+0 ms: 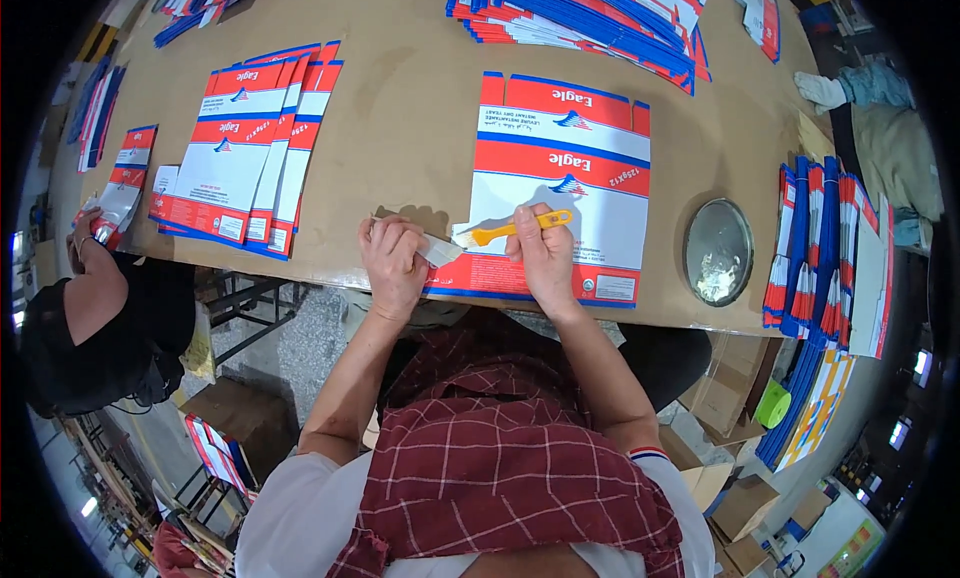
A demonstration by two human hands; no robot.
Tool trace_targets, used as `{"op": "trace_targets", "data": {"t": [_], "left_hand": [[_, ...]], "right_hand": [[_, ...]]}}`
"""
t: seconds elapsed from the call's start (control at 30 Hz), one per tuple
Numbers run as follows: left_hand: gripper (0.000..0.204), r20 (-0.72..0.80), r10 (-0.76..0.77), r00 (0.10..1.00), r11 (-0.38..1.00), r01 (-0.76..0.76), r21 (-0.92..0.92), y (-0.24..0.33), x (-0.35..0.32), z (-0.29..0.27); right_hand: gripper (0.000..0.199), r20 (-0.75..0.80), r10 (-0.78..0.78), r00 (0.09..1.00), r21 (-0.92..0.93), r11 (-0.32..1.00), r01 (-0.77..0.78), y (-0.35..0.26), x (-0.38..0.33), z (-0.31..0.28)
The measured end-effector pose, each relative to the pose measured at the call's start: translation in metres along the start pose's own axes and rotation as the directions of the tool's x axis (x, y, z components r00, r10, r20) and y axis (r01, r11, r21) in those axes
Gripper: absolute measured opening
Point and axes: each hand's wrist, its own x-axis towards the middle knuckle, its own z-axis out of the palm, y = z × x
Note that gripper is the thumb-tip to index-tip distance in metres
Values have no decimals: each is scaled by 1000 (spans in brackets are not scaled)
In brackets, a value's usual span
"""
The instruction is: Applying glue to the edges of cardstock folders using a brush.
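A flat printed carton (pixel 560 203) in red, white and blue lies at the table's front edge before me. My left hand (pixel 397 263) is closed at the carton's near left side, pinching its narrow white flap (pixel 440 251). My right hand (pixel 543 260) grips a paintbrush (pixel 505 231) by its yellow handle. The pale bristles point left and meet or nearly meet the flap; I cannot tell which. To the right of the carton is a round metal dish (pixel 719 252) with pale, shiny stuff in it.
Overlapping flat cartons (pixel 235 163) lie to the left on the brown table (pixel 400 108). A big carton stack (pixel 580 23) sits at the far side, and more cartons (pixel 825 248) stand at the right edge. People work at the left (pixel 95 303) and far right (pixel 885 128).
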Motion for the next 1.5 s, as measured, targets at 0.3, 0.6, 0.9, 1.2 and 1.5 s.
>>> {"op": "trace_targets", "data": {"t": [0.3, 0.6, 0.9, 1.2, 1.5], "left_hand": [[25, -5, 19, 1000, 1000, -19, 8, -1, 1, 0], [26, -14, 24, 1000, 1000, -24, -4, -3, 0, 0], [25, -6, 13, 1000, 1000, -13, -13, -1, -1, 0], [26, -19, 22, 1000, 1000, -22, -10, -2, 0, 0], [25, -9, 22, 1000, 999, -22, -24, -3, -3, 0]], "right_hand": [[31, -78, 22, 997, 148, 989, -10, -2, 1, -3], [31, -12, 30, 999, 70, 997, -29, -2, -1, -7], [31, 3, -26, 1000, 97, 995, 25, 1, -9, 4], [31, -97, 33, 995, 124, 992, -21, -7, -10, 5], [31, -131, -25, 991, 45, 999, 31, -7, -15, 7]]}}
